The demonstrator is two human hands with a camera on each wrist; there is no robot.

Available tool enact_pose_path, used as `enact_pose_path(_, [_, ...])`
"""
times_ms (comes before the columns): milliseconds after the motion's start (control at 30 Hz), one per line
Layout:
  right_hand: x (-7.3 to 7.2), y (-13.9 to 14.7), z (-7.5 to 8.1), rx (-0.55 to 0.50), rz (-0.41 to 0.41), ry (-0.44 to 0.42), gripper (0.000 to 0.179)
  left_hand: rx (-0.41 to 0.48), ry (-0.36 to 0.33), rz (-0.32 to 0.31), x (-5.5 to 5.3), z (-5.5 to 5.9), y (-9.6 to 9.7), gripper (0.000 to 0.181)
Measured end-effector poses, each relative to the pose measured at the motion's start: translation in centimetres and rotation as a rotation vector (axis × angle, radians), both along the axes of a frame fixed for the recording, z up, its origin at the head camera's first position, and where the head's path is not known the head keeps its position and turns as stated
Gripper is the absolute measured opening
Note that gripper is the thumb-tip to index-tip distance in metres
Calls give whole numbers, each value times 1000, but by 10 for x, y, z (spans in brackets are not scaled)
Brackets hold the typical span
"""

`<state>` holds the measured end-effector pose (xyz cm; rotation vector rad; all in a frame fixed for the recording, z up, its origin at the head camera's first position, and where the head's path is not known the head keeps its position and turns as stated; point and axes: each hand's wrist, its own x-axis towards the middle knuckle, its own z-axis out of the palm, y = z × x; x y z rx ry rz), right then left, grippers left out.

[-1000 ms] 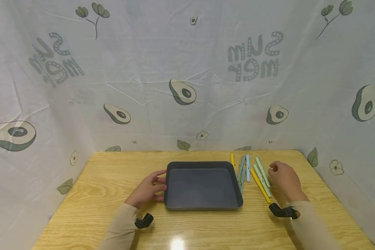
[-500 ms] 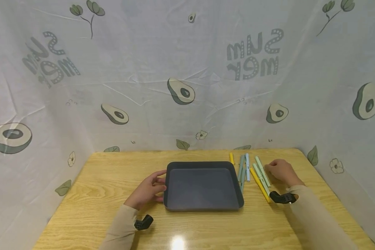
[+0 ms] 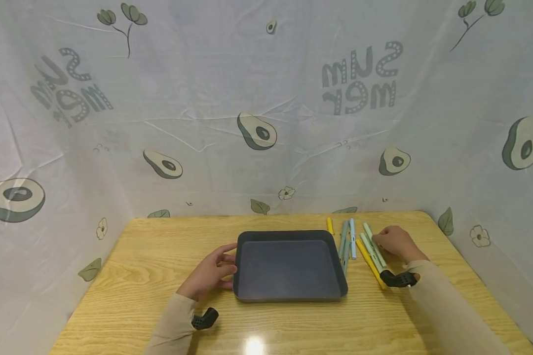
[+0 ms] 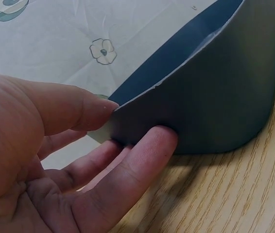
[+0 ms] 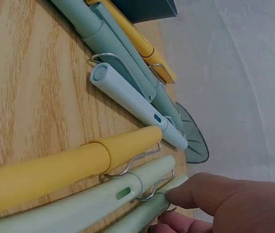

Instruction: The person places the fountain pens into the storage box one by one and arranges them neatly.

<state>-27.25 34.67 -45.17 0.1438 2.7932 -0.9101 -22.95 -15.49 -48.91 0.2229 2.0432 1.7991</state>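
In the head view, my left hand rests against the left side of a dark grey rectangular tray. The left wrist view shows its fingers, loosely bent, touching the outside of the tray wall. On the right, my right hand pinches the outermost pale green pen by its clip end, between thumb and fingers. That pen lies on the table beside another pale green pen and a yellow pen. The fingertips under the pen are partly hidden.
Between the tray and these pens lie a light blue pen, grey-green pens and another yellow pen. A wooden table bears everything. A printed white curtain hangs behind it.
My right hand has moved left and lowered onto the outermost pale green pen, taking it between thumb and fingers. My left hand has stayed at the tray.
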Motion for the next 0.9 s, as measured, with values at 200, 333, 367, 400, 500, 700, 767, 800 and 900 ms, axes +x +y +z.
enact_pose_path(200, [-1, 0, -5, 5, -10, -16, 32, 8, -2, -5, 1, -1, 0, 62])
enact_pose_path(333, [-1, 1, -2, 29, 8, -11, 31, 13, -7, -7, 0, -1, 0, 62])
enact_pose_path(367, [-1, 1, -1, 38, 15, -6, 31, 13, -7, -5, 0, -1, 0, 62])
enact_pose_path(400, [-1, 1, 0, 47, 22, 1, 31, 13, -6, -4, 0, -1, 0, 62])
enact_pose_path(500, [-1, 2, 2, 63, 40, 22, 27, 11, -6, 0, -1, -1, 0, 61])
enact_pose_path(700, [0, 6, 3, 103, 43, 25, 22, 9, -11, 11, -1, -1, 0, 62])
enact_pose_path(767, [1, 7, 4, 112, 33, 36, 22, 8, -14, 14, -1, -1, 1, 63])
enact_pose_path(800, [2, 8, 5, 111, 27, 45, 23, 7, -11, 13, 0, -1, 1, 63])
enact_pose_path(900, [4, 9, 9, 93, 15, 86, 26, 9, -12, 12, -1, -3, 0, 63])
